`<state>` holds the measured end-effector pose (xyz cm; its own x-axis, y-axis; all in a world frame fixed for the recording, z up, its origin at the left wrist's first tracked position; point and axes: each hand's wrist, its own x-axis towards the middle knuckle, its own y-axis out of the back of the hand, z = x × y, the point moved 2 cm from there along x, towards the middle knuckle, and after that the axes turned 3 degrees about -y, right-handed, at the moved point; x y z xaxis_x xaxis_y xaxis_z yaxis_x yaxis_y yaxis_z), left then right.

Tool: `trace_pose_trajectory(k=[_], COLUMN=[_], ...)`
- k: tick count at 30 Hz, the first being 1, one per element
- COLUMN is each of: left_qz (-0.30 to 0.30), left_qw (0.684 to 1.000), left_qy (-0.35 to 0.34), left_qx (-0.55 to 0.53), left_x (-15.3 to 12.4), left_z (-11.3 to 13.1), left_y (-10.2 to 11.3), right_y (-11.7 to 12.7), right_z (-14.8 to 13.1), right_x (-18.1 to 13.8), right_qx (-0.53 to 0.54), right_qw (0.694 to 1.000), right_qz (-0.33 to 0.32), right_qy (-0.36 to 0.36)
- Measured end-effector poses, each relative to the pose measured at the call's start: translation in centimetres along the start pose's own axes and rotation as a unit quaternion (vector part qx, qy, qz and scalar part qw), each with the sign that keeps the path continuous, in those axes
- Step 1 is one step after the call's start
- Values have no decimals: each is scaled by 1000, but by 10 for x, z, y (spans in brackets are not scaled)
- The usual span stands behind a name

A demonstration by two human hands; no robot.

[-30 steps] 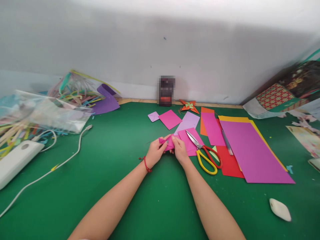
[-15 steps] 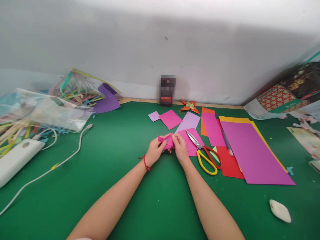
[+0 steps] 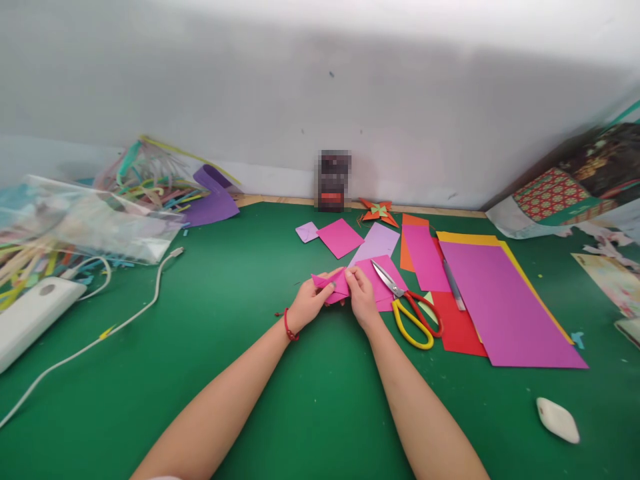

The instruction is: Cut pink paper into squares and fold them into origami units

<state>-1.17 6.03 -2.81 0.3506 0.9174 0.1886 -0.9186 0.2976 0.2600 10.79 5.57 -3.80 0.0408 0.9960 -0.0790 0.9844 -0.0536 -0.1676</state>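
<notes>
Right grip point(image 3: 362, 297), angled inward, seemingly pinching paper point(image 3: 341, 283)

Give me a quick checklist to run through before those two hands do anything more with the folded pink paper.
1. Left hand gripping the folded pink paper: ok.
2. Right hand pinching the paper's right side: ok.
3. Red cord bracelet clear of the paper: ok, it sits back at the left wrist.
4. Scissors out of both hands: ok, they lie to the right.
5. Pink sheets under the scissors free to lift: not ok, the blades lie across them.
6. Underside folds lined up: cannot tell, hidden from this view.
</notes>
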Motion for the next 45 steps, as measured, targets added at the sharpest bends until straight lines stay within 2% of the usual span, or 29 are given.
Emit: trace_pose_trajectory(k=[8, 11, 16, 27, 32, 36, 40, 45], left_qz=[-10, -2, 13, -12, -10, -29, -50, -5], left_qw=[998, 999, 999, 997, 1000, 997, 989, 999], left_qy=[-29, -29, 21, 42, -6, -43, -53, -21], left_qx=[59, 35, -35, -60, -26, 62, 126, 28], left_x=[-1, 0, 1, 0, 0, -1, -2, -2], left_z=[0, 1, 1, 1, 3, 2, 3, 1], left_y=[2, 1, 0, 1, 1, 4, 7, 0], right_y=[1, 1, 0, 2, 2, 2, 2, 1], right_z=[-1, 1, 1, -5, -7, -6, 1, 0], right_x=[-1, 0, 0, -1, -1, -2, -1, 0], right_qx=[17, 12, 15, -11, -2, 0, 25, 32], right_qw=[1000, 1000, 1000, 1000, 1000, 1000, 1000, 999], right_qz=[-3, -10, -22, -7, 1, 15, -6, -8], right_qy=[-11, -13, -6, -1, 8, 24, 2, -3])
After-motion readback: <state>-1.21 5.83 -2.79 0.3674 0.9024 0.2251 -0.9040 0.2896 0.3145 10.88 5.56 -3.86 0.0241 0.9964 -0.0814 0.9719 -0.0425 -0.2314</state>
